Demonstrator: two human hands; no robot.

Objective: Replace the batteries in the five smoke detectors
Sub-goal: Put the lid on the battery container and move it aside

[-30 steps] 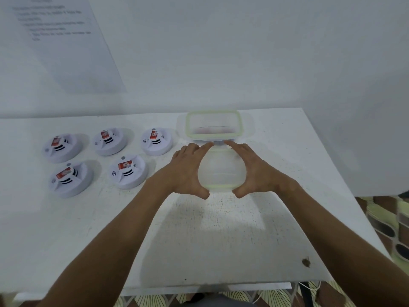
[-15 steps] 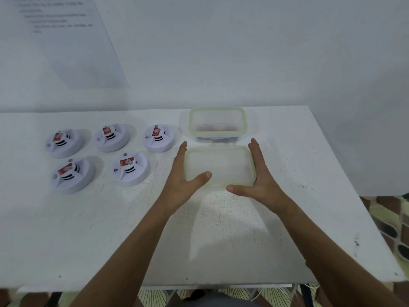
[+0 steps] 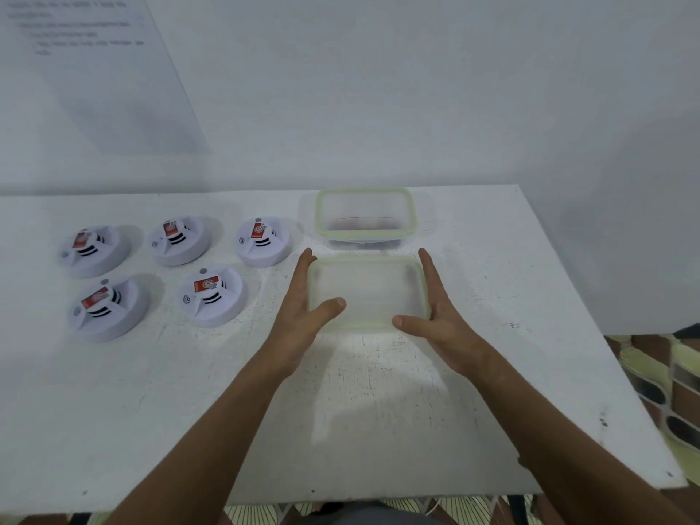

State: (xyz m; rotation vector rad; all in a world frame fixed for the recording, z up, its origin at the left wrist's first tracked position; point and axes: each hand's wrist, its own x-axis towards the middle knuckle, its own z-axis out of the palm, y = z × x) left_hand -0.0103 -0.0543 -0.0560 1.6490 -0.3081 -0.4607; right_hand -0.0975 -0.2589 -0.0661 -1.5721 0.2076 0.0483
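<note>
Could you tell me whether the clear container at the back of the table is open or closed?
Open. The container shows a bare green rim, and its lid lies flat on the table before it.

A person's two bare forearms rise from the lower edge of the frame, with no sleeves, watch, rings or gloves to be seen. The bare left hand (image 3: 303,320) and bare right hand (image 3: 439,320) show short, unpainted nails. A sliver of dark clothing shows at bottom centre, too blurred to identify.
</note>
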